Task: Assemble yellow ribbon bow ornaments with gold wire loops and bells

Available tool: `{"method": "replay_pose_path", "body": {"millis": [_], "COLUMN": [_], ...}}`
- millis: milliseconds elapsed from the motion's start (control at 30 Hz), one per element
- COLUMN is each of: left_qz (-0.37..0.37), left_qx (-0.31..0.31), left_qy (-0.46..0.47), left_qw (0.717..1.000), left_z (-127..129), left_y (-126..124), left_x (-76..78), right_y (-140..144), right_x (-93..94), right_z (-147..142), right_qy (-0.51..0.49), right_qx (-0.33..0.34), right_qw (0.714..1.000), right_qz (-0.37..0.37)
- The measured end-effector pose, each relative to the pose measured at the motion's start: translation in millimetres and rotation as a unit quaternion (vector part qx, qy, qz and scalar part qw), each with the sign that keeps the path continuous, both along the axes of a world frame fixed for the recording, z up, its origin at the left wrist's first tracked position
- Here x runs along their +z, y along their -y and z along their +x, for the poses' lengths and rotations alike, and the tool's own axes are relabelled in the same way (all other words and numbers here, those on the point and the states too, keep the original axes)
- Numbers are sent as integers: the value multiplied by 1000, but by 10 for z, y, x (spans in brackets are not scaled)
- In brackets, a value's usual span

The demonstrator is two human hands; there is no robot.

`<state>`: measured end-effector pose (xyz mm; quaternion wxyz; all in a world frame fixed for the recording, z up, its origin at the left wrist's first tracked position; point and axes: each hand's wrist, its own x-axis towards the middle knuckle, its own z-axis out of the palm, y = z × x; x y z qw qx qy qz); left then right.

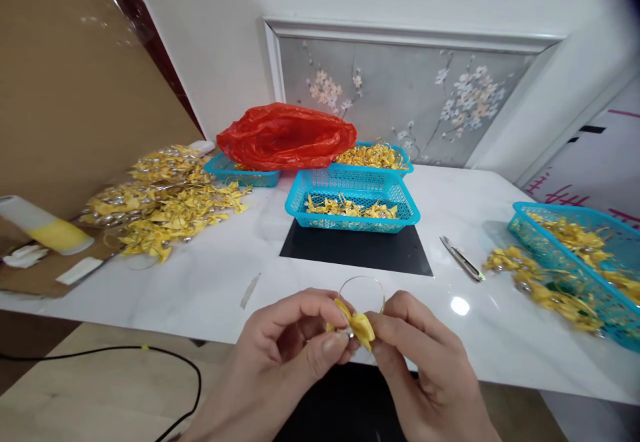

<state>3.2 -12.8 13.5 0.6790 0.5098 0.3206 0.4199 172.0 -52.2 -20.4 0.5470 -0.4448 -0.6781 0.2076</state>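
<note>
1. Head view: a small yellow ribbon bow (pixel 361 327) with a thin wire loop (pixel 362 287) is held between both hands, low in the middle, just in front of the table edge (pixel 210 325).
2. The left hand (pixel 287 349) is closed in a pinch on the left side of the bow, thumb and forefinger pressed together, so the piece is kept steady.
3. The right hand (pixel 425 362) is closed on the right side in the same way; the loop is left free above the fingers.
4. A blue basket (pixel 353 203) with a few yellow pieces is set straight ahead on a black mat (pixel 357 250), probably to be within easy reach.
5. A second blue basket (pixel 575 242) of yellow pieces stands at the right, with loose ones (pixel 530 282) lying just beside it.
6. A pile of yellow pieces (pixel 165 205) is spread at the left, well apart from the hands.
7. Small snips (pixel 463 259) lie near the mat, and a red bag (pixel 285 137) is laid over the far baskets.
</note>
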Motion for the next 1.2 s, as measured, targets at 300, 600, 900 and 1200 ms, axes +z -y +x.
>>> {"method": "replay_pose_path", "body": {"millis": [300, 600, 900, 1200], "left_qz": [6, 127, 88, 30], "left_qx": [66, -21, -51, 7], "left_qy": [-58, -113, -139, -123], "left_qw": [996, 985, 985, 992], "left_z": [27, -36, -16, 29], "left_y": [57, 2, -25, -3], "left_x": [95, 202, 208, 117], "right_y": [-87, -106, -142, -78], "right_x": [50, 91, 72, 10], "right_z": [81, 108, 87, 79], "right_qy": [-21, -31, -55, -66], "right_qx": [42, 80, 96, 3], "right_qw": [999, 995, 992, 995], "right_qz": [-4, -44, -66, -81]}}
